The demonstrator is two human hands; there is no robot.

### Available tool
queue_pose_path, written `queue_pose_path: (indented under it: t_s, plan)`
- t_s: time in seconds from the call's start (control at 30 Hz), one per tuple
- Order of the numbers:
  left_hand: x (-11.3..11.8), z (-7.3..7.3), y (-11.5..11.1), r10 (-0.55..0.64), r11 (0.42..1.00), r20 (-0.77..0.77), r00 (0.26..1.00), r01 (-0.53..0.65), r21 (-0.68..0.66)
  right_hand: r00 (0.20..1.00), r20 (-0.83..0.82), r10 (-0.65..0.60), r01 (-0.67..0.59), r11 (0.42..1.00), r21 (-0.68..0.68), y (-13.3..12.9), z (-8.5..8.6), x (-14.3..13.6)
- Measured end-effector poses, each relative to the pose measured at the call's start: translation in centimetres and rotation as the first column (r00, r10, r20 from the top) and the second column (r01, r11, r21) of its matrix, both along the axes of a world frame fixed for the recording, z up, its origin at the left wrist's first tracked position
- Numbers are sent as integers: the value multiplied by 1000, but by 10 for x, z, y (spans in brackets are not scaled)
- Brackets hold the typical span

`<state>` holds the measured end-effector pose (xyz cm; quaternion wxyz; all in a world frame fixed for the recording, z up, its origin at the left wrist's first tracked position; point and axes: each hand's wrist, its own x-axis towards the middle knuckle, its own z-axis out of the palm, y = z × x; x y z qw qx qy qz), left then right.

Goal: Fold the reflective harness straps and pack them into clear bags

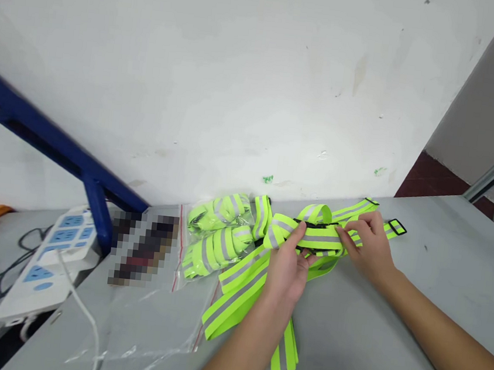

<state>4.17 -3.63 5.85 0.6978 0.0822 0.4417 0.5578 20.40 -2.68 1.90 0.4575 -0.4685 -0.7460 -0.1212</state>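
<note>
Between both hands is a bright yellow-green reflective strap (321, 237) with a silver stripe, partly folded into a bundle. My left hand (288, 267) grips it from below, thumb on top. At the strap's right part, my right hand (366, 244) pinches it between thumb and fingers. Black buckle parts show along the bundle's upper edge. Loose lengths of reflective strap (234, 304) spread on the table under and around the hands, with one end hanging toward the front. A black slide buckle (397, 226) lies at the right end.
Clear bags of rolled reflective straps (218, 249) lie left of the hands, by the wall. Clear plastic bags (148, 327) cover the grey table (372, 339) farther left. A white power strip (56, 259) with cables stands beyond a blue metal frame (53, 138).
</note>
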Motion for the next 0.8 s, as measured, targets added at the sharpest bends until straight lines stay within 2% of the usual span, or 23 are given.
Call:
queue_pose_path:
  t_s: [0.1, 0.17, 0.27, 0.33, 0.43, 0.57, 0.7, 0.8]
  plan:
    - [3, -1, 0, 11, 999, 30, 999, -10, -32, 986, 165, 31, -53, 990, 131, -5, -1, -7]
    - [3, -1, 1, 23, 999, 53, 998, -21, -34, 964, 252, 87, -113, 990, 89, -8, 1, -9]
    - [4, -1, 0, 31, 999, 93, 995, -29, -26, 937, 296, 185, -185, 982, -26, -13, 4, -11]
    - [5, -2, -2, 25, 999, 95, 995, -22, -31, 930, 320, 179, -165, 984, -72, -16, 6, -15]
    - [6, -5, -3, 31, 998, 73, 997, -28, -50, 903, 410, 130, -70, 985, -158, -20, 7, -25]
    - [7, -8, -3, 1, 998, 102, 995, 5, -61, 845, 514, 149, -11, 965, -261, -17, 5, -27]
    - [7, -7, -5, -20, 999, 73, 997, 23, -48, 832, 533, 151, -20, 970, -243, -11, 1, -19]
    - [6, -6, -6, -83, 996, 68, 994, 85, -24, 845, 506, 176, -59, 970, -238, -9, 2, -15]
